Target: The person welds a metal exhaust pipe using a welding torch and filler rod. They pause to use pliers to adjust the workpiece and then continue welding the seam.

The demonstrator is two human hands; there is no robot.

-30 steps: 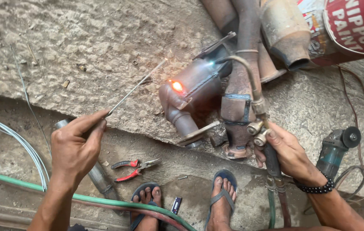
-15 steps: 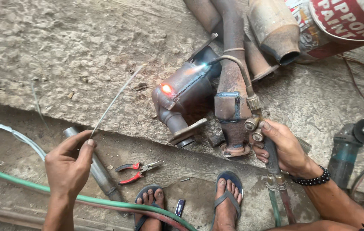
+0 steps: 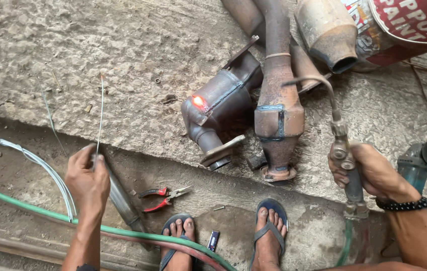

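This is a rough outdoor metal repair workshop, with the work done on the ground. Rusty exhaust parts (image 3: 278, 115) lie on a coarse concrete slab (image 3: 73, 60), one with a red-hot spot (image 3: 198, 102). A gas torch (image 3: 341, 145), an angle grinder (image 3: 421, 160), red-handled pliers (image 3: 163, 198), a green hose (image 3: 32, 208) and thin filler wire (image 3: 101, 115) lie about. A paint bucket (image 3: 414, 25) stands at the edge, and the worker wears sandals (image 3: 268, 236).
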